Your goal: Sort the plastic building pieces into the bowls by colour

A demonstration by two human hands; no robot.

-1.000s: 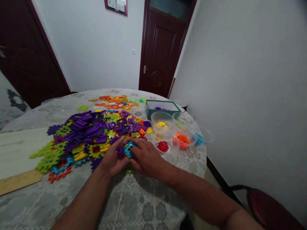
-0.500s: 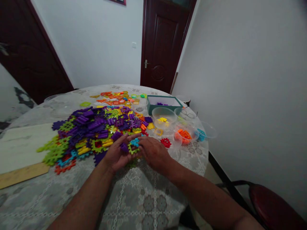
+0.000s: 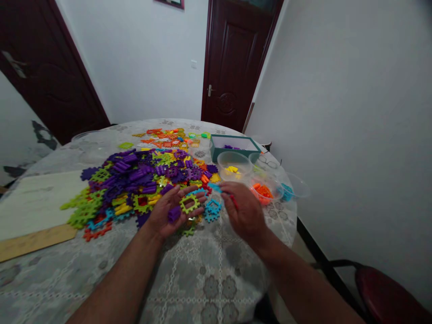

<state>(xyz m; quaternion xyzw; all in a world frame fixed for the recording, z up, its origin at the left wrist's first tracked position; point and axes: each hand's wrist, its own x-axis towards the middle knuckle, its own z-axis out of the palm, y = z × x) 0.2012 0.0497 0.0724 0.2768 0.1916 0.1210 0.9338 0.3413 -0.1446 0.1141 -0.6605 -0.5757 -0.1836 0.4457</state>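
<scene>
My left hand (image 3: 161, 220) is turned palm up with its fingers stretched out. On it lie a yellow-green toothed plastic building piece (image 3: 183, 209) with a square hole and a short purple block (image 3: 173, 215). A bit of blue shows by its fingers. To the right, my right hand (image 3: 248, 217) pinches a blue plastic building piece (image 3: 213, 186) in its fingertips. Between the hands, blue toothed pieces (image 3: 212, 215) lie on the tablecloth. Some red shows beside my right hand, mostly hidden by it.
A big heap of mixed building pieces (image 3: 135, 175) lies beyond my left hand. Clear bowls hold yellow pieces (image 3: 232, 170), orange pieces (image 3: 263, 191) and blue pieces (image 3: 286, 192). Behind them stand a green box (image 3: 218, 155) and glasses (image 3: 268, 162). Paper (image 3: 40, 193) lies left.
My right hand has moved right, away from my left palm, with a blue piece in its fingers. The left palm and its green piece are now more exposed. The view has shifted slightly.
</scene>
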